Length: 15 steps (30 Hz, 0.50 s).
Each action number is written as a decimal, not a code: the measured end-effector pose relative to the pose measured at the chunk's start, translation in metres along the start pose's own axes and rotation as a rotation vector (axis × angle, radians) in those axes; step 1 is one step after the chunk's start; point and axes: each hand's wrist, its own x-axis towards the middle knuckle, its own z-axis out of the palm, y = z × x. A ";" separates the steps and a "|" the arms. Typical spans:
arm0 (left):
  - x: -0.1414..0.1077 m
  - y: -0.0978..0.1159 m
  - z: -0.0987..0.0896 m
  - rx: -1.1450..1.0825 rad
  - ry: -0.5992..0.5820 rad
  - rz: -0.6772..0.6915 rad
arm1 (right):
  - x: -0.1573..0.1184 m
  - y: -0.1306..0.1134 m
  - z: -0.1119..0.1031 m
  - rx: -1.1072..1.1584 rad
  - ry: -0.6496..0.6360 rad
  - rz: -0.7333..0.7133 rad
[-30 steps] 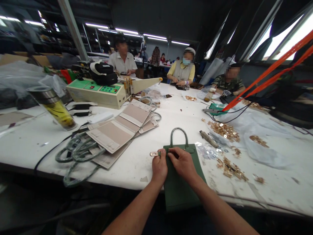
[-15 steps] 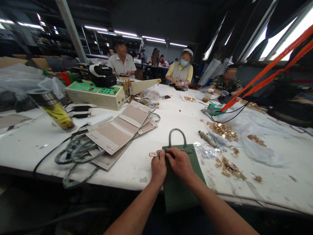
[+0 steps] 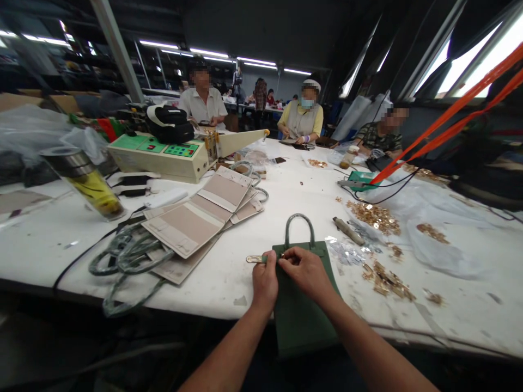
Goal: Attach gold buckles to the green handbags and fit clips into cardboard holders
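Observation:
A dark green handbag [image 3: 304,326] with one wrapped top handle lies across the table's front edge. My left hand [image 3: 265,280] is closed on a green strap at the bag's left side. The strap's gold metal end plate [image 3: 255,259] sticks out to the left of my thumb. My right hand [image 3: 304,272] rests over the bag's upper front, thumb and forefinger pinched around a small metal fitting, too small to make out fully. Flat beige bag panels [image 3: 192,226] with green handles are stacked to the left.
Piles of gold hardware [image 3: 376,218] and more gold pieces [image 3: 388,283] lie to the right, beside a tool with a worn handle [image 3: 348,231]. Left stand a cream machine [image 3: 159,158] and a tea flask [image 3: 87,185]. Orange straps [image 3: 449,125] hang at right. Several people sit across the table.
My right hand's fingers have shifted slightly on the bag's front, and a small metal fitting now shows at their tips. My left hand keeps its hold on the strap.

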 end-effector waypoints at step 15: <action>0.004 0.000 0.002 -0.071 0.014 -0.046 | -0.008 0.011 0.023 0.154 0.148 0.136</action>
